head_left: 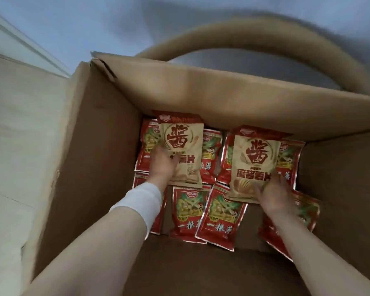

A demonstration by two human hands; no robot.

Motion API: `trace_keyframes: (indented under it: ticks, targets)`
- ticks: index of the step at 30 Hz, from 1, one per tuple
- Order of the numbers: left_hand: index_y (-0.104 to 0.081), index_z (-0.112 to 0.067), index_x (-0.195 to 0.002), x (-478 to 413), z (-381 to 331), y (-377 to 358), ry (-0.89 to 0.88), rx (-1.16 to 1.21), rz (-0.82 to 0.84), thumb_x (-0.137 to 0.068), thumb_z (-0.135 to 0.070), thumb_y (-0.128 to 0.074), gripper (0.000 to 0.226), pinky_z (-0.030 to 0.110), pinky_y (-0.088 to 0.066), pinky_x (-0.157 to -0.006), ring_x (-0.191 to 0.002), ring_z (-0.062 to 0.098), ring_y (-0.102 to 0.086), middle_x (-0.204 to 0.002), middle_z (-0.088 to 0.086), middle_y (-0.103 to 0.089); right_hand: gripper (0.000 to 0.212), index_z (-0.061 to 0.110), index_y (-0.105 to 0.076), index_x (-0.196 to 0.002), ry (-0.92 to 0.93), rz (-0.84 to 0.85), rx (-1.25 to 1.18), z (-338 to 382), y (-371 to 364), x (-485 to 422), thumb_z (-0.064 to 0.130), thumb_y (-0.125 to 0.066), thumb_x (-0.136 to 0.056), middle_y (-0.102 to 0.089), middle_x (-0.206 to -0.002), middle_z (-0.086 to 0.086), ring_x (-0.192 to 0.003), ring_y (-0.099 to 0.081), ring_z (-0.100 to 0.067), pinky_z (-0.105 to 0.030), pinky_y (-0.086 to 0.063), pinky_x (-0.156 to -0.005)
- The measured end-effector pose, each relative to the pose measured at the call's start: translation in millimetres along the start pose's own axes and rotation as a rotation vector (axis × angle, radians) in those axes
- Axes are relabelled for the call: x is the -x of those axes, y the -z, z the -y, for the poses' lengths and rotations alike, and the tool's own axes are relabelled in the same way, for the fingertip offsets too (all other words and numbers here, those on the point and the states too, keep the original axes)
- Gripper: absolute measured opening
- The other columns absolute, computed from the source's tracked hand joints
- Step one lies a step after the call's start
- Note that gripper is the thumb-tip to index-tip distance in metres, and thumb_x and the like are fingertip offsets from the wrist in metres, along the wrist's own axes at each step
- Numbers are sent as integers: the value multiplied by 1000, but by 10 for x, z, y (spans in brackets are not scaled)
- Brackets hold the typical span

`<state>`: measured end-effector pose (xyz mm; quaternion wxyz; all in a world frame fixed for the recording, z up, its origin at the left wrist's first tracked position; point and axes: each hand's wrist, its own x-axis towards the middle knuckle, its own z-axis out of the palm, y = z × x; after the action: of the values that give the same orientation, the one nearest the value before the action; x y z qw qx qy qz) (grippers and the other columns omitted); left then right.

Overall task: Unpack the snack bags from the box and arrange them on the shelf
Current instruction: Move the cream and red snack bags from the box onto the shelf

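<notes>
Both my arms reach down into a large open cardboard box point(98, 150). My left hand point(161, 165) grips the lower left part of a beige chip bag with a red top point(183, 144). My right hand point(272, 194) grips the bottom right corner of a second beige chip bag point(253, 161). Both bags are lifted a little above several red snack bags point(220, 216) that lie flat on the box floor. My left wrist wears a white band. The picture is blurred by motion.
The box's far flap point(222, 92) stands up behind the bags, and a blurred curved cardboard edge point(254, 37) rises beyond it. A pale floor point(19, 124) lies to the left of the box, with a white baseboard at the upper left. No shelf is in view.
</notes>
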<state>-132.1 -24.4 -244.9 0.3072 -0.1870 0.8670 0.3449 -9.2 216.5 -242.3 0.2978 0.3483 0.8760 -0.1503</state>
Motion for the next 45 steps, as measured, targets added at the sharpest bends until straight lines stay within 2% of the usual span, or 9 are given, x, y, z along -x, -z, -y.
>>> trace_keyframes:
  ticks: [4,7,12,16,25,34,37,39,45]
  targets:
    - [-41,-12,-134,-388,97,-178,86,164,-108,-77,-33,-72,68,45,-43,-103,-122,27,-50,-132,9,-53,91,1,-29,-139,-90,-72,-88,10,-208,-295,54,-66,-75,-39,-137,-25,-127,-39,-40,-49,-37,-104]
    - [-39,-8,-134,-404,67,-240,119,227,-56,-81,-24,-71,64,28,-41,-97,-118,25,-53,-129,8,-55,91,0,-39,-132,-157,-132,-278,35,-231,-350,43,-81,-64,-47,-131,-24,-124,-43,-39,-47,-40,-101]
    - [-51,-10,-125,-127,33,-108,151,359,158,-75,-22,-76,56,34,-49,-90,-103,20,-61,-112,3,-64,49,-3,-62,-107,-269,33,-599,38,-46,-172,26,-79,-72,-64,-114,-20,-105,-61,-33,-29,-43,-77]
    - [-61,-14,-105,232,12,61,127,439,233,-76,-16,-74,32,28,-50,-81,-99,20,-64,-102,2,-68,46,3,-61,-114,-213,117,-794,40,133,113,20,-78,-74,-63,-120,-13,-110,-58,-28,-27,-41,-85]
    - [-61,-24,-95,1216,-444,828,-244,489,135,-74,-16,-76,27,34,-53,-86,-95,14,-66,-96,-3,-69,51,4,-55,-123,-61,-48,-1063,154,916,1100,17,-74,-77,-59,-117,-1,-111,-51,-13,-15,-36,-86]
    - [-63,-19,-97,2387,-894,1459,-564,659,141,-78,-15,-74,22,27,-54,-82,-90,8,-65,-93,-9,-67,35,18,-64,-99,29,-123,-1491,-197,1307,2749,17,-78,-67,-70,-105,1,-94,-68,-14,-36,-52,-85]
    - [-60,-16,-104,2906,-1023,1528,-677,718,206,-78,-15,-73,29,15,-53,-72,-85,-2,-65,-93,-11,-66,23,17,-64,-93,43,-257,-1535,-373,1312,3407,0,-69,-77,-69,-92,3,-75,-69,-3,-26,-56,-74]
    - [-60,-12,-108,3272,-1110,1519,-710,756,294,-79,-16,-72,32,13,-53,-66,-79,-3,-66,-92,-10,-67,30,13,-63,-103,-5,-399,-1517,-561,1319,3818,4,-72,-77,-68,-99,1,-84,-67,-8,-20,-55,-75]
    - [-61,-26,-97,4515,-1313,1198,-890,628,541,-75,-26,-76,26,27,-53,-79,-90,9,-67,-96,-9,-69,32,15,-61,-105,-88,-791,-1540,-1313,1351,5089,7,-74,-76,-66,-90,6,-74,-63,2,-10,-50,-57]
